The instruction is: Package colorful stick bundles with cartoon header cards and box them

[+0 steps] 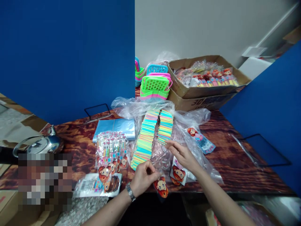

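Note:
My left hand (pixel 144 179), with a metal watch on its wrist, pinches a clear bag with a red-haired doll picture (pixel 161 187) near the table's front edge. My right hand (pixel 182 154) reaches to the lower end of the right-hand row of coloured sticks (pixel 165 125), its fingertips touching there; whether they grip a stick is too small to tell. A longer row of coloured sticks (pixel 145 138) lies to the left on clear plastic. Doll cards (pixel 178 174) lie beneath my right wrist. Filled stick packets (pixel 111 150) are piled left of the rows.
Printed bags (pixel 98 185) lie at the front left, with a light blue plastic stack (pixel 117 127) farther back. Coloured baskets (pixel 155 83) and an open carton of packets (pixel 207 91) stand behind. One doll bag (pixel 201 139) lies at right, a metal kettle (pixel 44 144) at far left.

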`<act>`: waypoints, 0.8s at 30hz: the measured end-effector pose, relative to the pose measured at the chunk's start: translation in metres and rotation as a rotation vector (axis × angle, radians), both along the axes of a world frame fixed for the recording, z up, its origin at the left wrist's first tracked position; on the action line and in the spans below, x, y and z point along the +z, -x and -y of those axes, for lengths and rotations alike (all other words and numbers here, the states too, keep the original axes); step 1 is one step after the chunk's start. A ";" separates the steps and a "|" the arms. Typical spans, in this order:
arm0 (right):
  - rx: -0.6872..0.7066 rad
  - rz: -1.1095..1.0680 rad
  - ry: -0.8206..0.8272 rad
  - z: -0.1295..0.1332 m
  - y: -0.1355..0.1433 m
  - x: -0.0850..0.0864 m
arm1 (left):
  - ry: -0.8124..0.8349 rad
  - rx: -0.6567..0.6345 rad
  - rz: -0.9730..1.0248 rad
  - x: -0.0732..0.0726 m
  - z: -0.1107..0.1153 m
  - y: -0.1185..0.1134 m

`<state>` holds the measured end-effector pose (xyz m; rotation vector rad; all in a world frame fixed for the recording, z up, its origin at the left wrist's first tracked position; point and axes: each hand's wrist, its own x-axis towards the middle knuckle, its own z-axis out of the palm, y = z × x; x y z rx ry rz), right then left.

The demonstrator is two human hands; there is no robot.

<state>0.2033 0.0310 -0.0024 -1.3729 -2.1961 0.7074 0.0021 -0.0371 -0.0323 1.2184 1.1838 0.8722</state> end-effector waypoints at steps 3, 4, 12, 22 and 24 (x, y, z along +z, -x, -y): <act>-0.089 0.539 -0.167 -0.029 0.001 -0.026 | 0.012 -0.020 0.000 0.000 0.005 0.002; -0.087 0.632 -0.186 -0.037 0.003 -0.033 | 0.014 -0.019 0.001 0.000 0.006 0.002; 0.004 0.836 -0.219 -0.052 0.017 -0.055 | 0.066 -0.006 0.068 -0.004 0.011 0.006; 0.001 0.868 -0.186 -0.061 0.018 -0.056 | 0.063 -0.015 0.049 -0.002 0.010 0.006; -0.015 0.850 -0.159 -0.063 0.017 -0.054 | 0.069 -0.008 0.051 -0.003 0.010 0.006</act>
